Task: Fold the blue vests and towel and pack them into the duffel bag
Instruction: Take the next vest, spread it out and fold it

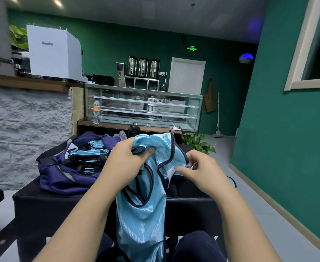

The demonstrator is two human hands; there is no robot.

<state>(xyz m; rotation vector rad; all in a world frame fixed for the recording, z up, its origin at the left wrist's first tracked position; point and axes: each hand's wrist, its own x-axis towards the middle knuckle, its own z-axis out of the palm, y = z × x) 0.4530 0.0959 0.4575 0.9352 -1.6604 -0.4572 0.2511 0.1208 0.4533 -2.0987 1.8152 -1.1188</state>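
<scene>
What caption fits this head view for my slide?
Both hands, left and right, grip a light blue vest hanging over a black bench, beside an open navy duffel bag holding folded vests.

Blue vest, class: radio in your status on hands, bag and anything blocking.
Both hands, left and right, grip the unfolded blue vest. Duffel bag open, folded vests inside. Nothing visible in the way.

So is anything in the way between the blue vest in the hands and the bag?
Nothing visible blocks it. The light blue mesh vest hangs from the left hand and right hand, with the open navy duffel bag just to its left, folded blue vests already inside.
</scene>
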